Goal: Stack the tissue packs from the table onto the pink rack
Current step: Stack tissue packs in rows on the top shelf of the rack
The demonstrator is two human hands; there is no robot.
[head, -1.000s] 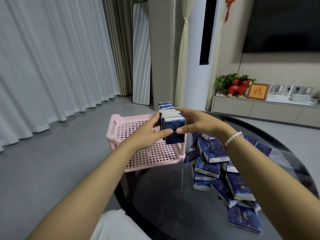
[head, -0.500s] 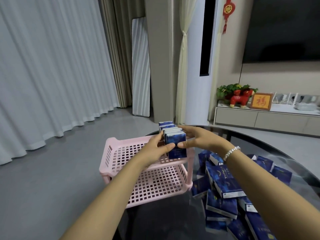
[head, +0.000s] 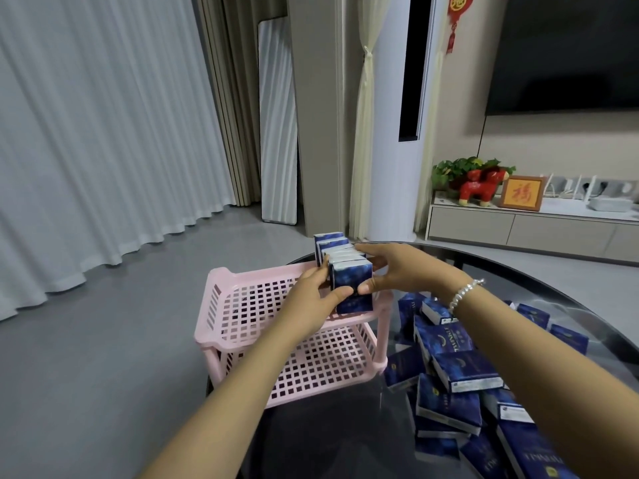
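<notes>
A pile of loose blue tissue packs lies on the dark glass table at 5 o'clock. Further off, the left hand and right hand squeeze a row of packs standing on the pink rack, top shelf, at 12 o'clock.

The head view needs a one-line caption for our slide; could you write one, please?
Both hands, left and right, hold a row of upright tissue packs on the pink rack; more packs wait on the table.

Single head view, angled forward-down, close over hands.
</notes>
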